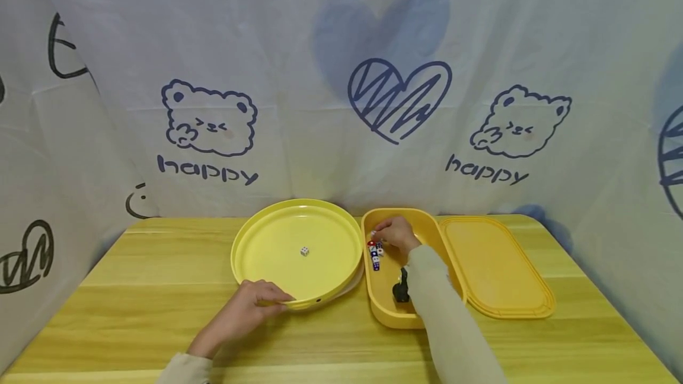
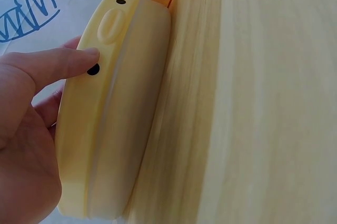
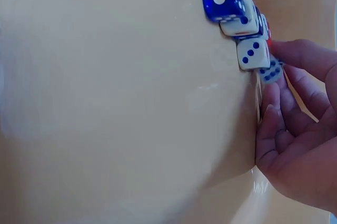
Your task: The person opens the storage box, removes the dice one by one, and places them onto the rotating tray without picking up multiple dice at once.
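My left hand [image 1: 251, 310] grips the near rim of a round yellow tray [image 1: 248, 274]. In the left wrist view the thumb presses on its outer wall, by a black eye dot [image 2: 121, 1] and a raised beak [image 2: 110, 26]. One white die [image 1: 304, 251] lies in the tray. My right hand [image 1: 399, 232] reaches into an orange-yellow box [image 1: 381, 306]. There, thumb and fingertips pinch a white die with blue dots [image 3: 271, 71]. Right beside it are a white die with three dots [image 3: 253, 53] and a blue die [image 3: 223, 2], among several dice along the box's left wall.
A small black object [image 1: 401, 290] stands in the near part of the box, partly behind the right sleeve [image 1: 434, 289]. Right of the box lies a flat orange-yellow lid [image 1: 493, 265]. A printed cloth [image 1: 299, 105] hangs behind the wooden table [image 1: 160, 289].
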`<state>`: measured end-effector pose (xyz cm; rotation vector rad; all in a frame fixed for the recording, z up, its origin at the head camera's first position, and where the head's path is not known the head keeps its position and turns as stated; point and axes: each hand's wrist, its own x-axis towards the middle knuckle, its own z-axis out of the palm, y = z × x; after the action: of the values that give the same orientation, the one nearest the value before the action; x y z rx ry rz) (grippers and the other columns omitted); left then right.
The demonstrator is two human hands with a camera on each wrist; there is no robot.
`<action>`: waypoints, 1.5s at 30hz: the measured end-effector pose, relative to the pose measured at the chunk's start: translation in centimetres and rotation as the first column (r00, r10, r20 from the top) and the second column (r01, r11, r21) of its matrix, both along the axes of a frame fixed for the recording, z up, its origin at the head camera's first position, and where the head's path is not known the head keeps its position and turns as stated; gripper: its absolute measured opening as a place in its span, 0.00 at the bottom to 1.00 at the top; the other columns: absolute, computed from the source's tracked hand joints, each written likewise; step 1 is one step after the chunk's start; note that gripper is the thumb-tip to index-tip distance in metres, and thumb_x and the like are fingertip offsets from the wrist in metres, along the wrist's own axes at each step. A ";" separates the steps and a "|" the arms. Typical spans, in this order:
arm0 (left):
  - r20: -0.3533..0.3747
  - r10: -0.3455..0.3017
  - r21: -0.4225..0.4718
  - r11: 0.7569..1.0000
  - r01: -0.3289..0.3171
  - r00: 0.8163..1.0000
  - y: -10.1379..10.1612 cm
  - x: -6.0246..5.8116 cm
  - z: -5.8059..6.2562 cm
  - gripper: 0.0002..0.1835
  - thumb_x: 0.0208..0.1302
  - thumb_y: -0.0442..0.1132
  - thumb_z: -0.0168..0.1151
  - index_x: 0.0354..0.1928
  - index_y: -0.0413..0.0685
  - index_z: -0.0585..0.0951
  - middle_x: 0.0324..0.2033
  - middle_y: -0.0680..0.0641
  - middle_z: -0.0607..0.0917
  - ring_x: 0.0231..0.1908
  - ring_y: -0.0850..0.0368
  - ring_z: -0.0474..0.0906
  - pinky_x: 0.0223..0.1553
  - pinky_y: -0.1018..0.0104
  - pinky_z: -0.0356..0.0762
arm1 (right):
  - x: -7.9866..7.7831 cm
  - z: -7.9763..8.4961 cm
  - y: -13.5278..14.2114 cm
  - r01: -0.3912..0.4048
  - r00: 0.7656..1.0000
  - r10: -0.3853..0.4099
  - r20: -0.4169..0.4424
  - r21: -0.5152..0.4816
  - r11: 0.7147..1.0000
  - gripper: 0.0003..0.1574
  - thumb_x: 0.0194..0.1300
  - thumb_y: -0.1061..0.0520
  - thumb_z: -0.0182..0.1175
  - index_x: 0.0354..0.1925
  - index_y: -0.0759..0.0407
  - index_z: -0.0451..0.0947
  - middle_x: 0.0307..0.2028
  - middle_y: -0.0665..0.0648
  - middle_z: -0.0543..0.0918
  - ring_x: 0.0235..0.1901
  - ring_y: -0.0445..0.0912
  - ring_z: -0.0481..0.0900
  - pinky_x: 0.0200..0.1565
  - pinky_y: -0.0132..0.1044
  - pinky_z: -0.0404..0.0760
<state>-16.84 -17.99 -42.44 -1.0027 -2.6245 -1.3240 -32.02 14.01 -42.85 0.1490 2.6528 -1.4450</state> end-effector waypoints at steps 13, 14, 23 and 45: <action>0.019 0.002 0.011 1.000 -0.002 1.000 0.0 -0.1 0.1 0.08 0.60 0.33 0.67 0.40 0.39 0.87 0.35 0.51 0.87 0.37 0.61 0.78 0.38 0.66 0.76 | -0.3 0.1 1.2 -0.063 0.998 0.063 0.002 -0.064 0.996 0.08 0.56 0.65 0.68 0.37 0.66 0.83 0.32 0.54 0.83 0.33 0.46 0.74 0.35 0.34 0.73; 0.019 0.002 0.011 1.000 -0.002 1.000 0.0 -0.1 0.1 0.08 0.60 0.33 0.67 0.40 0.39 0.87 0.35 0.51 0.87 0.37 0.61 0.79 0.38 0.66 0.76 | -0.3 0.2 1.3 -0.065 0.998 0.065 -0.002 -0.065 0.996 0.08 0.56 0.64 0.68 0.37 0.65 0.83 0.32 0.54 0.83 0.33 0.47 0.75 0.35 0.34 0.73; 0.029 0.001 0.012 1.000 -0.001 1.000 -0.1 0.1 0.0 0.08 0.61 0.33 0.66 0.41 0.39 0.87 0.35 0.50 0.87 0.38 0.60 0.79 0.38 0.66 0.76 | -0.2 1.5 1.9 -0.091 0.996 0.090 -0.016 -0.067 0.994 0.09 0.62 0.61 0.65 0.41 0.64 0.81 0.38 0.57 0.82 0.38 0.50 0.75 0.43 0.40 0.75; -0.039 -0.013 0.020 1.000 0.013 0.999 0.1 0.3 -0.2 0.07 0.60 0.32 0.67 0.40 0.38 0.87 0.34 0.51 0.87 0.36 0.63 0.78 0.36 0.67 0.76 | 2.9 6.5 -0.3 -0.257 0.966 0.253 -0.054 -0.083 0.963 0.13 0.64 0.58 0.65 0.46 0.63 0.80 0.41 0.58 0.81 0.46 0.55 0.76 0.54 0.51 0.74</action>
<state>-16.57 -17.88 -42.69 -1.0337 -2.5755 -1.3169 -29.11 13.75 -36.39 -0.2271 2.5191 -1.4902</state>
